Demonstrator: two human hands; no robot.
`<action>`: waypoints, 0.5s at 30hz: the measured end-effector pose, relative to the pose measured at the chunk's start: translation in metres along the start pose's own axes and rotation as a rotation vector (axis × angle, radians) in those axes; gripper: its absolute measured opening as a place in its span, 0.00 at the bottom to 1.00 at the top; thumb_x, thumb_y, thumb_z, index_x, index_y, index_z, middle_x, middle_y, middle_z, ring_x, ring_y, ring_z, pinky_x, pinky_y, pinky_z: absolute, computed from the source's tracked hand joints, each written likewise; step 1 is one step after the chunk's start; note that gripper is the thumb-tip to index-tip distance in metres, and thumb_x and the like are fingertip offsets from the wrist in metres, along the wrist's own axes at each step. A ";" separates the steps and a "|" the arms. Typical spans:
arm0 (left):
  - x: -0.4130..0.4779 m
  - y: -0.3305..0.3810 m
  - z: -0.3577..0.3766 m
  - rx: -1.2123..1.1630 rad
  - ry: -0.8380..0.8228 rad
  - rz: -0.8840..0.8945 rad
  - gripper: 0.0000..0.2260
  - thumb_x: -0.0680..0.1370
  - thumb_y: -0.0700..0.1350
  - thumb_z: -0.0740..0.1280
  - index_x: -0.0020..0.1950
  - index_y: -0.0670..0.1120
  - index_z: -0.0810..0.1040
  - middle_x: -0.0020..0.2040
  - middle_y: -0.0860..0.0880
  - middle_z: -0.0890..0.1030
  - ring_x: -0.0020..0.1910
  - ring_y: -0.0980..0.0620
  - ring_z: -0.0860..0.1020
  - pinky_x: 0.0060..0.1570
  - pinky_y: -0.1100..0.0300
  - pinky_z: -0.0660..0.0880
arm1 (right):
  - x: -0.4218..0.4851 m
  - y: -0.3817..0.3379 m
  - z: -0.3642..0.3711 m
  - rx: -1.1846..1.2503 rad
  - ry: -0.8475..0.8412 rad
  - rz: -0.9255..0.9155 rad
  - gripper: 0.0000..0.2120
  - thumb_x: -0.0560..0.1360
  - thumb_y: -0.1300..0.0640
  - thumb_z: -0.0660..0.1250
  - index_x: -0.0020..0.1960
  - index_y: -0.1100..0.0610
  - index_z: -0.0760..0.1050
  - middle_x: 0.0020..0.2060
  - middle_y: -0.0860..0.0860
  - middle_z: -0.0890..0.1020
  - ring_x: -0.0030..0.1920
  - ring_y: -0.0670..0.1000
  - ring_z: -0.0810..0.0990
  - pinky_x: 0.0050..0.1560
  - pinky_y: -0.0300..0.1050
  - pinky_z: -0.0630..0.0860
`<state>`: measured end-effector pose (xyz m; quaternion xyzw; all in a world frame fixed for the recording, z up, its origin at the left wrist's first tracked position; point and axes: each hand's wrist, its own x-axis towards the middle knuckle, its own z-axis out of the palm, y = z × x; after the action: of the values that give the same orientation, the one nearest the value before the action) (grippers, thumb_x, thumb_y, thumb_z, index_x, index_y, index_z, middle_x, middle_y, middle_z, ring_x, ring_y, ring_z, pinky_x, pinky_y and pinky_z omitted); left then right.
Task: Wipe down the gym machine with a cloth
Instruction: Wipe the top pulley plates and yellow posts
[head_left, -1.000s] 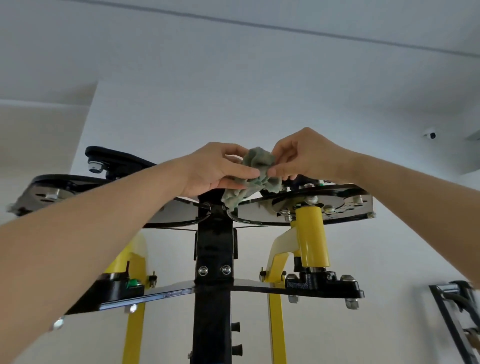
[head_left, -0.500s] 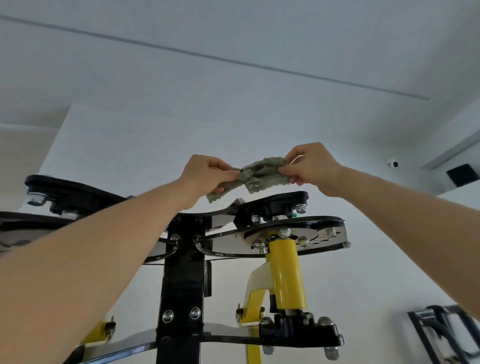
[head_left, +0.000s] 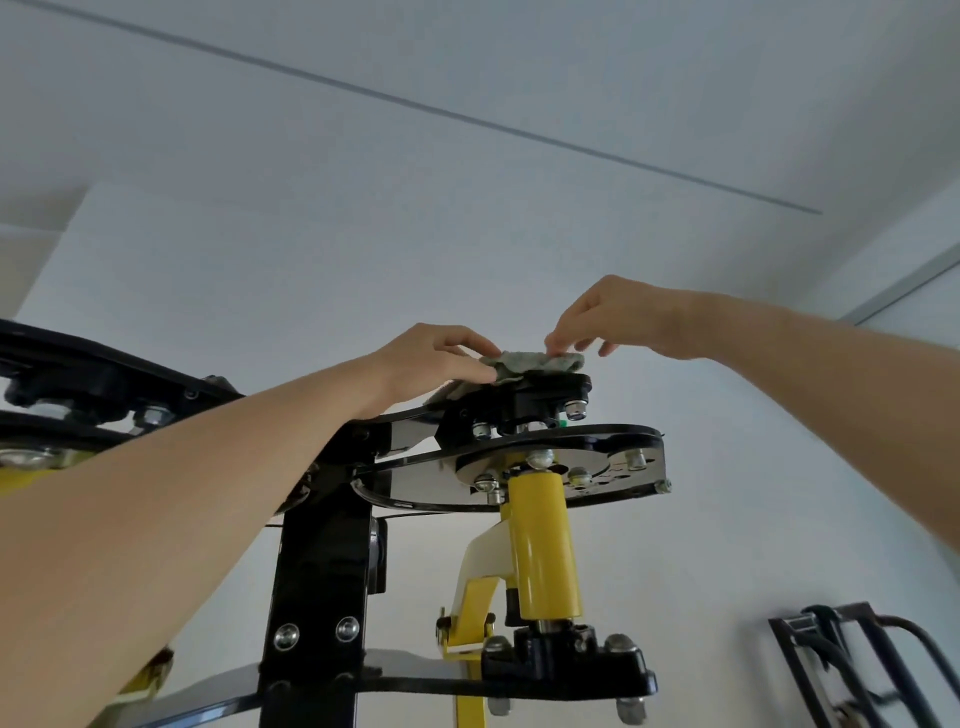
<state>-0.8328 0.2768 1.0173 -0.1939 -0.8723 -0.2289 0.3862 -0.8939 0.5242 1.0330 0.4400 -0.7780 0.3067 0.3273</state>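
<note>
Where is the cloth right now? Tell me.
Head view, centre: the cloth lies atop the machine's black top bracket, left hand gripping its left end, right hand touching its right end.

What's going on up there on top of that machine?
A person is reaching up to wipe the top of a black-and-yellow gym machine. The left hand holds a green-grey cloth on the black block above the pulley plate, while fingertips of the right hand touch the cloth's far end.
</note>
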 end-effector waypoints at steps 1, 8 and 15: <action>-0.001 0.001 0.001 -0.008 0.009 0.016 0.08 0.78 0.50 0.71 0.57 0.55 0.84 0.56 0.52 0.83 0.57 0.57 0.78 0.53 0.63 0.68 | 0.002 -0.002 0.002 -0.014 0.012 -0.021 0.07 0.76 0.51 0.73 0.49 0.54 0.87 0.49 0.48 0.86 0.55 0.49 0.81 0.53 0.45 0.78; 0.005 -0.009 0.013 0.101 0.130 0.101 0.08 0.77 0.53 0.73 0.48 0.50 0.83 0.47 0.50 0.84 0.44 0.55 0.80 0.46 0.61 0.74 | 0.010 -0.014 0.020 -0.098 -0.062 -0.052 0.14 0.72 0.55 0.77 0.57 0.51 0.81 0.46 0.48 0.86 0.46 0.48 0.83 0.41 0.40 0.74; -0.004 -0.024 -0.001 0.166 0.112 0.167 0.11 0.73 0.48 0.78 0.51 0.55 0.80 0.47 0.53 0.84 0.44 0.52 0.84 0.47 0.59 0.80 | 0.018 -0.023 0.035 -0.159 -0.103 -0.096 0.17 0.72 0.55 0.77 0.60 0.50 0.81 0.46 0.45 0.86 0.50 0.43 0.82 0.48 0.38 0.70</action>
<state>-0.8420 0.2562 1.0092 -0.2200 -0.8462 -0.1333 0.4666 -0.8889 0.4787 1.0301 0.4644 -0.7937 0.2048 0.3353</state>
